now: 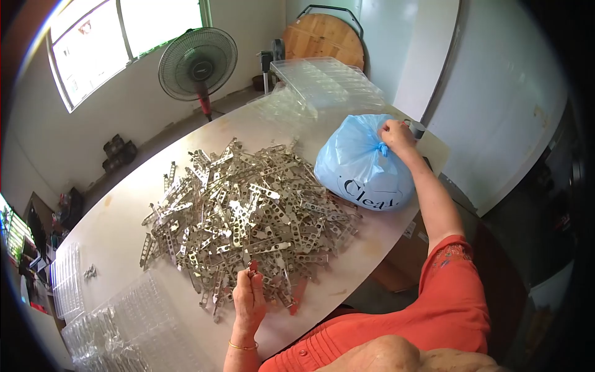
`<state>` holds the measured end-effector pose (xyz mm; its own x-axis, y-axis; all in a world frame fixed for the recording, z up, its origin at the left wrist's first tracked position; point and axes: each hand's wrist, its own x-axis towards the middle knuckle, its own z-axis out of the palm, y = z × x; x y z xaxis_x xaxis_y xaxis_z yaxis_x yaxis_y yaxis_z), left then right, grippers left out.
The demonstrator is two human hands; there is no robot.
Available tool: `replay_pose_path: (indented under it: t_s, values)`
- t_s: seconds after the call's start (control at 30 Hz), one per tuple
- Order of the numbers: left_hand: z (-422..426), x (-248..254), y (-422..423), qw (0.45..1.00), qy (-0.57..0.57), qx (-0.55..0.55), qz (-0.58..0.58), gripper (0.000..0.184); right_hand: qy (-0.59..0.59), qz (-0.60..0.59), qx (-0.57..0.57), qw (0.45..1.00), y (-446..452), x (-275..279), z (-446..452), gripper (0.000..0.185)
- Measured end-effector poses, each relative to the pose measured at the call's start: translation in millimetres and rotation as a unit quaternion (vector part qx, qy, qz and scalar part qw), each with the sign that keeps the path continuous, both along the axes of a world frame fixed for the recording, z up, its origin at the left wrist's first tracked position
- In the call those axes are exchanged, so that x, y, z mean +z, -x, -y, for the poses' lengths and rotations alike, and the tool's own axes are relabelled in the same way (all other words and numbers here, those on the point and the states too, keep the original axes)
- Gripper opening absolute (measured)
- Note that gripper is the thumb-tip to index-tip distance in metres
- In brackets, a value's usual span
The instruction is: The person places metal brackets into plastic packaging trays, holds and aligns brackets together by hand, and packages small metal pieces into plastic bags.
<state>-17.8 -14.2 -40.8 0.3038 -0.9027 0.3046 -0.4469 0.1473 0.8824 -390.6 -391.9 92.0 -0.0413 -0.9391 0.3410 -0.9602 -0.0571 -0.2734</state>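
Bagged and loose metal parts about my two hands. The blue plastic bag (347, 152), with its neck bunched at the upper right, sits on the counter (118, 229) between the near edge and the rounded right-hand end. Its knotted neck lies directly under my right hand (398, 135), the nearer of the two. That grip is narrow, fingers closed on the gathered plastic; the bag's body bulges toward the middle of the counter, touching or just beside the heap of perforated metal strips (248, 211). The strips cover the middle, their long axes crossing in every direction. My left hand (249, 304) is at the heap's near-edge side, with most of the strips lying beyond it, toward the far edge. Its grip is narrow too, thumb against fingers, apparently pinching a small metal piece (252, 266), largely hidden. Clear plastic trays (328, 80) lie at the far edge, behind the bag.
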Motion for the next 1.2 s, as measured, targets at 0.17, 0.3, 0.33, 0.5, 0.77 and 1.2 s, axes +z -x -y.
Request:
replay_pose_path:
  t_s: [0.17,0.3,0.33,0.5,0.77,1.2]
  values:
    - [1,-2,0,1.000,-0.007,0.000,-0.009,0.009,0.131,-0.047,0.020,0.990,7,-5,-2,0.019]
    - [3,3,4,0.999,0.037,-0.002,0.034,0.010,0.070,-0.107,0.024,0.991,10,-6,2,0.022]
    - [2,8,4,0.999,0.029,-0.004,0.032,0.010,0.070,-0.115,0.034,0.990,10,-4,0,0.022]
    - [2,5,2,1.000,0.023,0.006,0.016,0.009,0.096,-0.129,0.028,0.987,6,2,-5,0.020]
    - [2,4,7,0.999,0.031,-0.013,0.013,0.009,0.041,-0.174,0.130,0.975,12,2,-8,0.017]
    - [2,8,5,0.999,0.048,-0.016,0.009,0.009,0.008,-0.163,0.155,0.974,15,10,-6,0.015]
